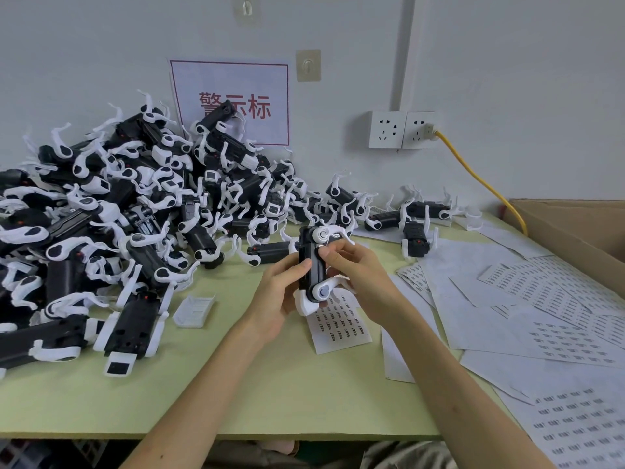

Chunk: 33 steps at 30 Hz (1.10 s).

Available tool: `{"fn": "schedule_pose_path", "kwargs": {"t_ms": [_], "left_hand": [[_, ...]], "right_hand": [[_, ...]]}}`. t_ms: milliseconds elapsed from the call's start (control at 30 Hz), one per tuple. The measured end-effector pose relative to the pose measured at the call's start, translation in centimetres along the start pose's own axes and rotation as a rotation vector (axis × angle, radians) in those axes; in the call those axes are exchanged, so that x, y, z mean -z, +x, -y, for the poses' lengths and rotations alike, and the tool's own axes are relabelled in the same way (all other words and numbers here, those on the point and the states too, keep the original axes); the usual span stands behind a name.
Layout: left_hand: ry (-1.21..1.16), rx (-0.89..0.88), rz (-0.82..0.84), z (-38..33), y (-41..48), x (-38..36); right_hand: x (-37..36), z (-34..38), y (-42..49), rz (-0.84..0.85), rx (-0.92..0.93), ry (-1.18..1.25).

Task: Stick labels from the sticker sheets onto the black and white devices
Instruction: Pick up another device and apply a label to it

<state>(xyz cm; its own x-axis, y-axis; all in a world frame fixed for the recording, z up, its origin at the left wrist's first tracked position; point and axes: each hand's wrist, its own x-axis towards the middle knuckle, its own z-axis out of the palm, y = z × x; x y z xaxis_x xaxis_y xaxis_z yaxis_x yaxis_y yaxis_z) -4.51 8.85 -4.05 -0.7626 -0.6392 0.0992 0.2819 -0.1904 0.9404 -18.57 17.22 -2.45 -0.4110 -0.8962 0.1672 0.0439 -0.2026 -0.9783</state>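
Observation:
I hold one black and white device (313, 262) upright above the table's middle. My left hand (282, 292) grips its left side, thumb on the black body. From the right, my right hand (355, 275) has its fingers curled round the device and its thumb pressed on the black face. A small sticker sheet (340, 328) with rows of dark labels lies on the table just below the device. A big heap of the same devices (135, 211) fills the left and back of the table.
Several larger sticker sheets (554, 319) and peeled backing papers cover the table's right side. A cardboard box (575, 225) stands at the far right, with a yellow cable (480, 177) running to a wall socket. A small white plastic part (196, 308) lies left of my hands.

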Motion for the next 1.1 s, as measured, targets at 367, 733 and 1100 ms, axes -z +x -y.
{"fn": "schedule_pose_path", "kwargs": {"t_ms": [367,733,1100], "left_hand": [[0.099,0.048,-0.031,0.03,-0.23,-0.26],[0.138,0.097,-0.068,0.19,-0.04,-0.32],[0.241,0.195,-0.100,-0.08,-0.06,-0.40]], "right_hand": [[0.12,-0.13,-0.11,0.079,0.022,-0.068],[-0.08,-0.20,-0.14,0.075,0.016,-0.082],[-0.11,-0.25,-0.02,0.100,0.026,-0.072]]}}
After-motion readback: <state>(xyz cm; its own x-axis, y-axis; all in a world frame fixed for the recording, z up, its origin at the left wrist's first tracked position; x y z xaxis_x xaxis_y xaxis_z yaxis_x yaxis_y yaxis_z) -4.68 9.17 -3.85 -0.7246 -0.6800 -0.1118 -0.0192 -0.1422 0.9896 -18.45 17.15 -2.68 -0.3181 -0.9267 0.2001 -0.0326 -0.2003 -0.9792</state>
